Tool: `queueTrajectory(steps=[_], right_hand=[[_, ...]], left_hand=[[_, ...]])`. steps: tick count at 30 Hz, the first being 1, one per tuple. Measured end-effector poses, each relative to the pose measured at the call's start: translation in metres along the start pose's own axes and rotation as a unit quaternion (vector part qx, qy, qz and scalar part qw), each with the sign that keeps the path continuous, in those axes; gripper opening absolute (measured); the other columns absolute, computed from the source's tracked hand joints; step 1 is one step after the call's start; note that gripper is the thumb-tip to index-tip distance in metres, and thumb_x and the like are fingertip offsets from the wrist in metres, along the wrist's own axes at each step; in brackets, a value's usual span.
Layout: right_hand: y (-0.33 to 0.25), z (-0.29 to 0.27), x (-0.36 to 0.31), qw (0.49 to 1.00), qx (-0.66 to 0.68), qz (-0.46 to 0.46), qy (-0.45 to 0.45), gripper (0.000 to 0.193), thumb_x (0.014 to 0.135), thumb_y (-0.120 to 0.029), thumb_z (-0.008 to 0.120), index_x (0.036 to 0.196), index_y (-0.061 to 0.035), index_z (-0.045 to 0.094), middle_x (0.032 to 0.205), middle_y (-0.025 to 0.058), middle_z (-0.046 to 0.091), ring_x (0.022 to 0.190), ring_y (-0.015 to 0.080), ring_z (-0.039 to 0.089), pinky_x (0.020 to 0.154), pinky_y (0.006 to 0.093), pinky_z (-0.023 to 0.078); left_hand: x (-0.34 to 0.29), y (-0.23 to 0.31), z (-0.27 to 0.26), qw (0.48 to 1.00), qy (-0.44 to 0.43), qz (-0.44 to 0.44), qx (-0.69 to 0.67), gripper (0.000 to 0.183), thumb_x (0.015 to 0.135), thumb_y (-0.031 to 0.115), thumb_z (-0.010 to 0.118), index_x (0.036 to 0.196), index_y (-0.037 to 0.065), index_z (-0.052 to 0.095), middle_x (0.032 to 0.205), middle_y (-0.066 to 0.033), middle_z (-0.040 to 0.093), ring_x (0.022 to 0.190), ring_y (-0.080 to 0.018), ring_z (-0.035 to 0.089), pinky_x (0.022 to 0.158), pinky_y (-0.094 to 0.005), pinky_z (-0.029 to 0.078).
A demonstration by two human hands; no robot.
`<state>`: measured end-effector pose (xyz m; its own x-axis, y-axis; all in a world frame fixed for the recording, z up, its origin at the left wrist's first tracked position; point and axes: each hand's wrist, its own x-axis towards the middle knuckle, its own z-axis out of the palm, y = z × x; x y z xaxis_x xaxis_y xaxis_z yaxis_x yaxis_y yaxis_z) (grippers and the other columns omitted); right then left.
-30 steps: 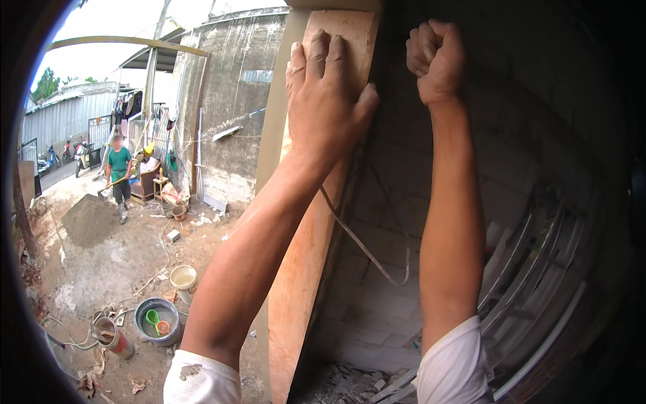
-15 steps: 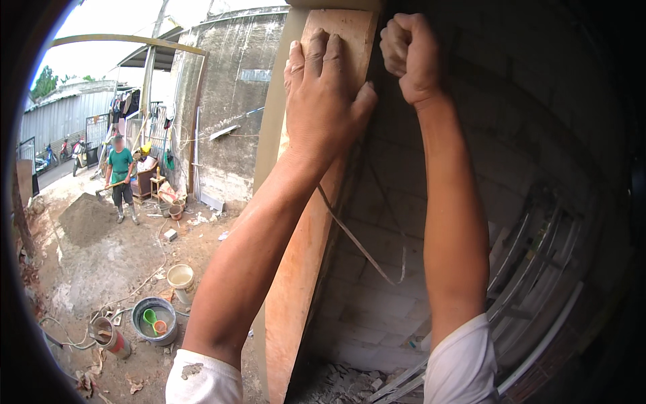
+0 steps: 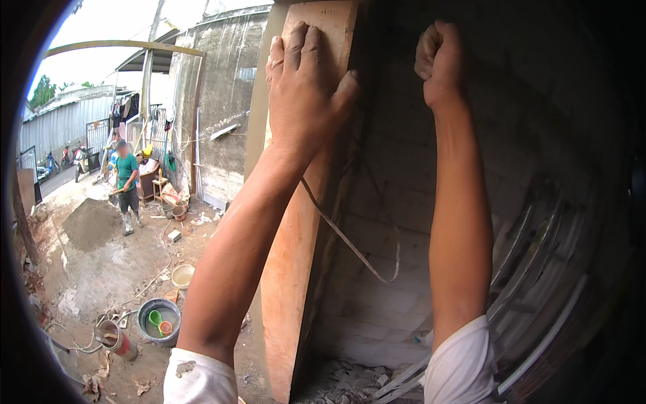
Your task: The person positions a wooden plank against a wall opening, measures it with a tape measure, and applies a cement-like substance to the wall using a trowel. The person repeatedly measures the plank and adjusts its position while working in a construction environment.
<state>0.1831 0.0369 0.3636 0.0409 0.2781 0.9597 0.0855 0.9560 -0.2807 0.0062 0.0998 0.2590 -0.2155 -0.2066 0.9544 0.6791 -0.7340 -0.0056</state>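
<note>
A long wooden board (image 3: 291, 296) stands upright, slightly tilted, along the edge of a grey wall or pillar. My left hand (image 3: 306, 91) lies on its upper face, fingers stretched and apart, palm side hidden. To the right of the board, my right hand (image 3: 441, 64) is raised in front of the dark wall, its fingers curled into a fist. Whatever that fist may hold is hidden in shadow. A thin cord (image 3: 350, 246) comes out from behind my left forearm and hangs in a loop to the right of the board.
At left stand a bucket (image 3: 149, 337) with a green scoop, a pale bucket (image 3: 182, 275) and a reddish bucket (image 3: 124, 347). A person (image 3: 126, 176) in a green shirt stands by a sand pile (image 3: 91, 223). Metal bars (image 3: 525, 276) lean at right; rubble (image 3: 343, 384) lies below.
My right fist has moved right, farther from the board. My left hand stays on the board, which sits slightly farther left in view. The person by the sand has changed posture.
</note>
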Motion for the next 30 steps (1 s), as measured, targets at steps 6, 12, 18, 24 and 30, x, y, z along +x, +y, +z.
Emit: queueTrajectory(steps=[6,12,18,24,30], right_hand=[[0.050,0.034,-0.047,0.997,-0.056,-0.046,-0.019,0.020,0.096,-0.023,0.070,0.094,-0.0027,0.066,0.077,-0.0050,0.062,0.072,0.0031,0.055,0.064,0.0228,0.046],[0.061,0.061,-0.048,0.991,-0.092,-0.098,-0.001,0.042,0.089,-0.021,0.083,0.117,0.0017,0.062,0.101,0.0047,0.068,0.092,0.0103,0.065,0.079,0.0249,0.054],[0.065,0.057,-0.048,0.991,-0.087,-0.096,0.012,0.046,0.087,-0.024,0.084,0.118,0.0037,0.066,0.102,0.0092,0.072,0.091,0.0137,0.068,0.082,0.0268,0.055],[0.065,0.056,-0.050,0.984,-0.105,-0.142,0.026,0.049,0.085,-0.029,0.083,0.120,0.0034,0.072,0.101,0.0138,0.076,0.091,0.0158,0.070,0.083,0.0289,0.055],[0.053,0.057,-0.056,0.987,-0.084,-0.140,0.008,0.037,0.095,-0.022,0.074,0.122,0.0032,0.071,0.108,0.0098,0.077,0.094,0.0131,0.068,0.085,0.0274,0.055]], left_hand=[[0.001,-0.003,0.000,1.000,-0.004,0.010,-0.008,0.076,0.088,0.037,0.074,0.147,-0.005,0.047,0.156,-0.0242,0.043,0.148,-0.0429,0.033,0.123,-0.0469,0.026],[0.006,-0.004,0.001,0.998,0.029,0.034,-0.041,0.072,0.080,0.033,0.078,0.136,-0.006,0.056,0.145,-0.0257,0.052,0.138,-0.0443,0.044,0.121,-0.0508,0.028],[0.005,0.001,0.009,0.993,0.082,0.081,-0.008,0.059,0.080,0.027,0.077,0.130,-0.002,0.062,0.134,-0.0202,0.062,0.129,-0.0392,0.055,0.118,-0.0519,0.031],[0.007,0.001,0.003,0.995,0.032,0.093,0.004,0.055,0.084,0.021,0.076,0.134,0.002,0.061,0.141,-0.0187,0.059,0.133,-0.0359,0.053,0.119,-0.0503,0.033],[0.008,0.019,-0.004,0.996,0.035,0.079,-0.011,0.048,0.082,0.007,0.072,0.129,0.002,0.063,0.136,-0.0223,0.062,0.130,-0.0358,0.057,0.115,-0.0558,0.036]])
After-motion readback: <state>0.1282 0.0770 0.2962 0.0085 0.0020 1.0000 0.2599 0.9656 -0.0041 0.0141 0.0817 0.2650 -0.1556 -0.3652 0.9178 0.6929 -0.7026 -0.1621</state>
